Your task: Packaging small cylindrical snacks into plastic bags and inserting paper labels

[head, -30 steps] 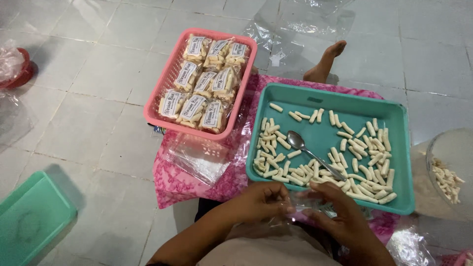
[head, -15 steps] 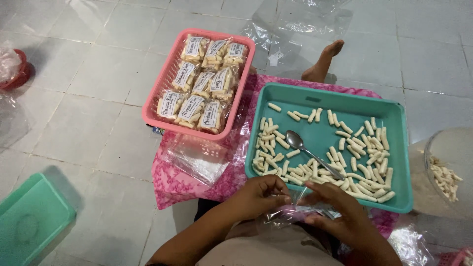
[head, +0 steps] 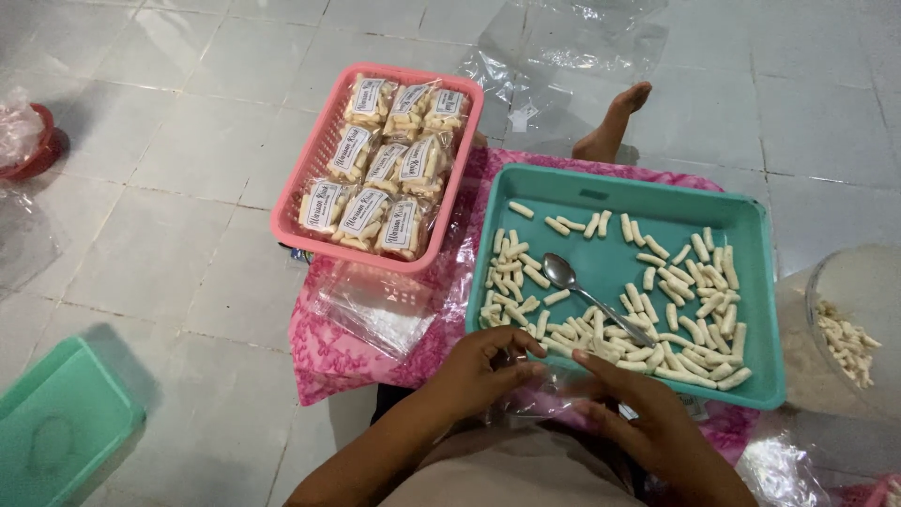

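My left hand (head: 483, 368) and my right hand (head: 640, 419) meet over my lap, both pinching a small clear plastic bag (head: 554, 387) just below the near rim of a teal tray (head: 741, 235). The tray holds several pale stick-shaped snacks (head: 690, 300) and a metal spoon (head: 587, 291). To the left, a pink basket (head: 300, 202) is filled with several sealed snack packets (head: 380, 174) bearing white labels.
A pink cloth (head: 338, 352) lies under the tray and basket, with empty clear bags (head: 380, 305) on it. A bare foot (head: 615, 127) rests behind the tray. A clear jar (head: 849, 333) with snacks stands at right, a teal lid (head: 56, 427) at lower left, a red bowl (head: 33, 141) at far left.
Both hands stay at the clear bag; the fingers have shifted slightly on it. Everything else is where it was.
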